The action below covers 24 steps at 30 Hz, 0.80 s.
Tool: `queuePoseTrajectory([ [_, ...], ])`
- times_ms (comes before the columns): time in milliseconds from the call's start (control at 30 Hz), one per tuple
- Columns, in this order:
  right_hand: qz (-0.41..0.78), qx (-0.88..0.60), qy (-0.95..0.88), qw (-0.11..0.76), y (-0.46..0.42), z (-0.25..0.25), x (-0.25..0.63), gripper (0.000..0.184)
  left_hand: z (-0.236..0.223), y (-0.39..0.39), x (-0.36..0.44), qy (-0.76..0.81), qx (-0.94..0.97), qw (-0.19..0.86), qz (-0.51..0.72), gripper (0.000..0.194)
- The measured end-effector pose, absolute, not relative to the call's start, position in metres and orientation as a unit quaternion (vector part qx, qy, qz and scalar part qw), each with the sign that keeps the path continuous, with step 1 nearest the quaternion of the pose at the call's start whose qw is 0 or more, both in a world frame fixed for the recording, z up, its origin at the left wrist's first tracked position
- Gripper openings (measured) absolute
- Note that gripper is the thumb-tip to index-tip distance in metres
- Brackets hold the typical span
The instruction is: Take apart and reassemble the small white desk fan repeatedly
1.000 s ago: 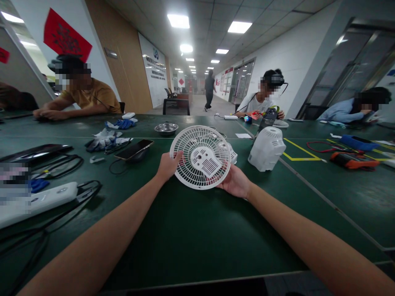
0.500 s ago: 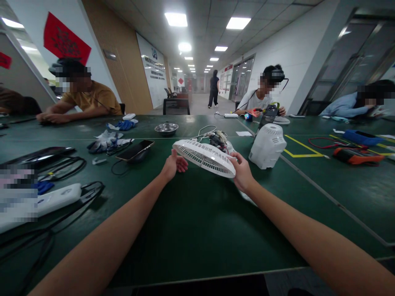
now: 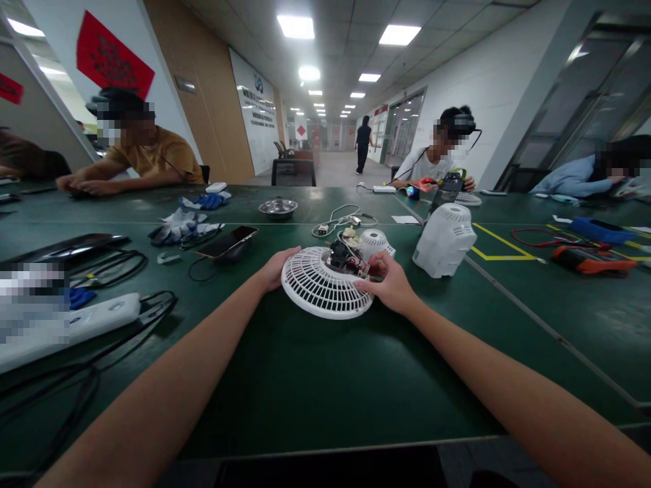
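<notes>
A round white fan grille (image 3: 325, 291) is tilted over the green table in front of me, its domed side up. A dark motor with wires (image 3: 346, 256) sits at its middle. My left hand (image 3: 279, 268) grips the grille's left rim, the fingers partly hidden beneath it. On the right side, my right hand (image 3: 389, 281) is closed on the grille's edge beside the motor, thumb on top. Just behind the motor is a white vented cover (image 3: 377, 242). A pale cable (image 3: 336, 220) lies coiled beyond it.
Right of the grille stands a white plastic housing (image 3: 445, 240). A metal bowl (image 3: 278, 209), a phone (image 3: 228, 242) and gloves (image 3: 180, 227) lie left and behind. A power strip (image 3: 104, 318) with black cables is at far left, an orange multimeter (image 3: 593, 261) at right. Other people sit across.
The grille has been flipped from its flat outer face toward me to motor side up, and lowered. My left hand let go midway and took the rim again.
</notes>
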State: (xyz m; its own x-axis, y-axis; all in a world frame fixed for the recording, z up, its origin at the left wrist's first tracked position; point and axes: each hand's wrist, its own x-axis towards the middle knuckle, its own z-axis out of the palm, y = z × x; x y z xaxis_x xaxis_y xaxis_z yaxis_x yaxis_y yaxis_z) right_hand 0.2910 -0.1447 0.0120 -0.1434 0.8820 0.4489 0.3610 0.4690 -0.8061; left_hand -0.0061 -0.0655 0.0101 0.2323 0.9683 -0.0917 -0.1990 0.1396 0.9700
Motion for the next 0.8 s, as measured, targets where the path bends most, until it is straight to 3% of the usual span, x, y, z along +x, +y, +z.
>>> queuePoseTrajectory([
  [100,0.233,-0.443,-0.741,0.448,-0.144,0.014,0.294,0.057,0.005,-0.060,-0.006,0.398,0.437,0.683,0.428,0.017],
  [233,0.208,-0.438,-0.775,0.405,-0.147,0.022,0.296,0.057,-0.002,-0.054,-0.004,0.425,0.445,0.648,0.448,0.016],
  [400,0.132,-0.444,-0.757,0.461,-0.141,0.027,0.306,0.033,-0.006,-0.053,-0.001,0.467,0.483,0.588,0.451,0.028],
  [600,-0.021,-0.557,-0.687,0.467,-0.110,0.013,0.331,0.060,-0.008,-0.054,-0.002,0.473,0.521,0.549,0.452,0.036],
  [800,0.045,-0.604,-0.690,0.396,-0.092,0.001,0.340,0.078,-0.011,-0.052,-0.004,0.471,0.550,0.528,0.444,0.038],
])
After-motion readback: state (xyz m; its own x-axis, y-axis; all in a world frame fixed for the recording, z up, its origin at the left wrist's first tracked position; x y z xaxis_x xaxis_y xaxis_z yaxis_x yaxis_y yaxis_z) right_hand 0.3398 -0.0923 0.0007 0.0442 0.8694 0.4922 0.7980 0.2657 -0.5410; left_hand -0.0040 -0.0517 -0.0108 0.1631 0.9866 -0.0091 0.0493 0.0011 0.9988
